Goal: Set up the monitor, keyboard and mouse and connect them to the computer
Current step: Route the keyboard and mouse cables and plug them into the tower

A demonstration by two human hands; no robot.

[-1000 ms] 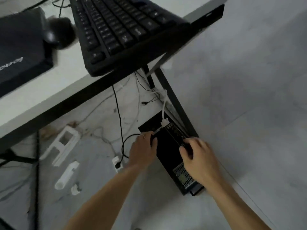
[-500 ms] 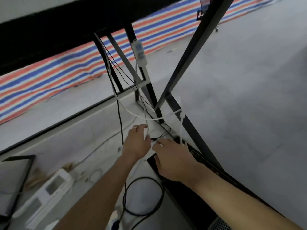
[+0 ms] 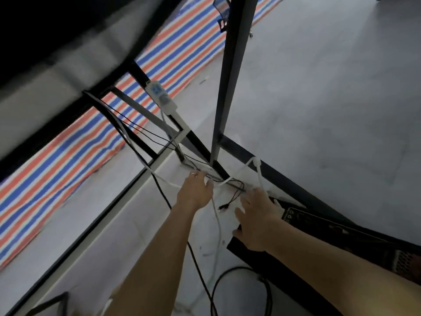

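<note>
Running behind the desk, a striped tarp (image 3: 68, 160) backs the black desk legs (image 3: 230, 87). Left hand (image 3: 196, 190) grasps a white cable (image 3: 217, 222); right hand (image 3: 257, 220), fingers spread, presses the computer (image 3: 319, 238), lying lengthwise toward lower right.

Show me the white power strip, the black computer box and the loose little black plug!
white power strip (image 3: 159, 94), head view, socket face.
black computer box (image 3: 323, 226), head view, port panel.
small loose black plug (image 3: 222, 207), head view, its tip.
</note>
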